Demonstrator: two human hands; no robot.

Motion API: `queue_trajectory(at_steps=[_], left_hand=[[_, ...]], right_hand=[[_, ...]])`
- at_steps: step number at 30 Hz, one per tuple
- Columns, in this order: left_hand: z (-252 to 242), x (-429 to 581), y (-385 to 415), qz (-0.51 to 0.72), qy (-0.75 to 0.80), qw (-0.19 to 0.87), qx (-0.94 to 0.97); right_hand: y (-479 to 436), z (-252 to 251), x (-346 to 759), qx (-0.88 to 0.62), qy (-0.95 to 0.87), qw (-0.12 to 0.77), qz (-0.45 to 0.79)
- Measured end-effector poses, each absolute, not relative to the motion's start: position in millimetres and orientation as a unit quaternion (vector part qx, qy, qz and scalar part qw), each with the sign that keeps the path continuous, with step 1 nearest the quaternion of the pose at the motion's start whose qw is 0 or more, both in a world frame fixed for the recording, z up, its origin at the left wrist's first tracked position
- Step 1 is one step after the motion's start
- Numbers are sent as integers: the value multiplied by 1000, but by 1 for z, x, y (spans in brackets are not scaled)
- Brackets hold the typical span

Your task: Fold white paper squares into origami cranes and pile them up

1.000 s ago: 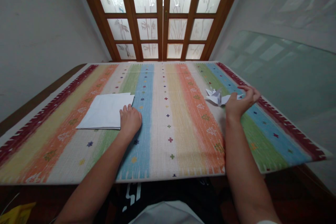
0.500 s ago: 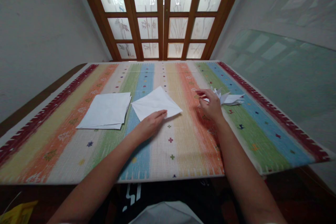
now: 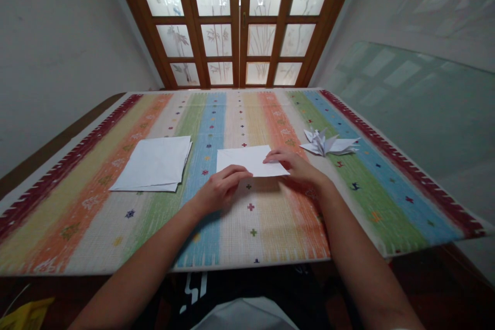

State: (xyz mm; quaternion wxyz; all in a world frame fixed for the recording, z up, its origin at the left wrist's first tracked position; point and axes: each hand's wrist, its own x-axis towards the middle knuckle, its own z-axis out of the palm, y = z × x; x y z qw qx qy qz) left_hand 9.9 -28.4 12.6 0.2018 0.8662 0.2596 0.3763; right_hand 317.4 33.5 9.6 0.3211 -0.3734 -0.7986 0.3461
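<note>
A folded white paper sheet [image 3: 247, 160] lies on the striped cloth near the middle of the table. My left hand [image 3: 222, 191] has its fingertips along the sheet's lower edge. My right hand [image 3: 294, 166] lies over the sheet's right end, fingers on the paper. To the left, a stack of white paper sheets [image 3: 152, 163] sits apart from both hands. A white origami crane [image 3: 327, 143] stands to the right, just beyond my right hand and not touched.
The table is covered by a multicoloured striped cloth [image 3: 255, 227] with a dark red border. A large glass pane [image 3: 417, 113] leans at the right. Wooden doors with frosted panels [image 3: 235, 20] stand behind the table. A yellow item [image 3: 27, 314] lies at the lower left.
The sheet has gone from a wide diamond to a flatter folded shape, lower and further right. My right hand has moved left from the crane onto the paper.
</note>
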Motion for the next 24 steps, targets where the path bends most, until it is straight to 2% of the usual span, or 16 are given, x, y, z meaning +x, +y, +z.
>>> queue_trajectory(at_steps=[5,13,17,24], left_hand=[[16,9,-25,411,344,203,820],[9,-3,-7,413,469,287,726],[2,-2,-1,414,521,295,686],[-2,0,0,416,558,297,654]], right_hand=[[33,6,317,-425,-781,314,334],[33,15,316,-515,-715,347,322],[34,15,319,-529,-714,330,319],[34,3,316,-573,-603,359,424]])
